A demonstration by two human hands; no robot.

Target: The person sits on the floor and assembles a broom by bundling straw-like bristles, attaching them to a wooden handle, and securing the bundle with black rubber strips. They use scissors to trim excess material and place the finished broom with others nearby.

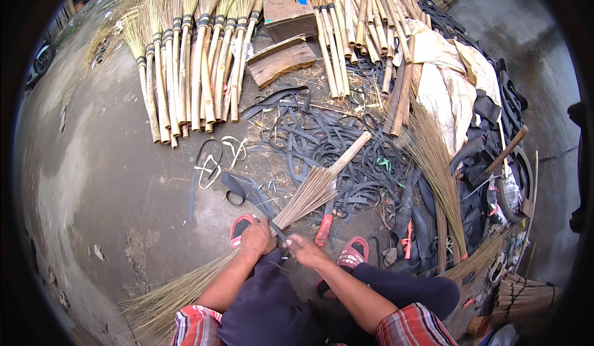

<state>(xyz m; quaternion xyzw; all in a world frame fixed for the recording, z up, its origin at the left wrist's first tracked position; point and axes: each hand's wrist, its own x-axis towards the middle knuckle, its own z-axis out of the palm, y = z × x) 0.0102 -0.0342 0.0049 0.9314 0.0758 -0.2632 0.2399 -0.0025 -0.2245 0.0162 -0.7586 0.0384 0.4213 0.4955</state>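
A half-made broom (312,188) lies across my lap, its pale stick handle pointing up to the right and its straw bristles spreading past my left knee. My left hand (257,236) grips the bundle where the bristles are gathered. My right hand (304,250) closes on the same neck beside it, touching a black rubber strip (263,205) that runs from the floor to the bundle. Whether the strip is wrapped around the neck I cannot tell.
Finished brooms (185,68) lie in a row at the back left, bare sticks (359,18) at the back right, wooden blocks (281,61) between them. Black rubber strips (322,136) litter the concrete floor. Red-handled cutters (324,228) lie by my red sandal (352,254). Loose straw bundles (436,173) and pale sacks (448,80) lie on the right.
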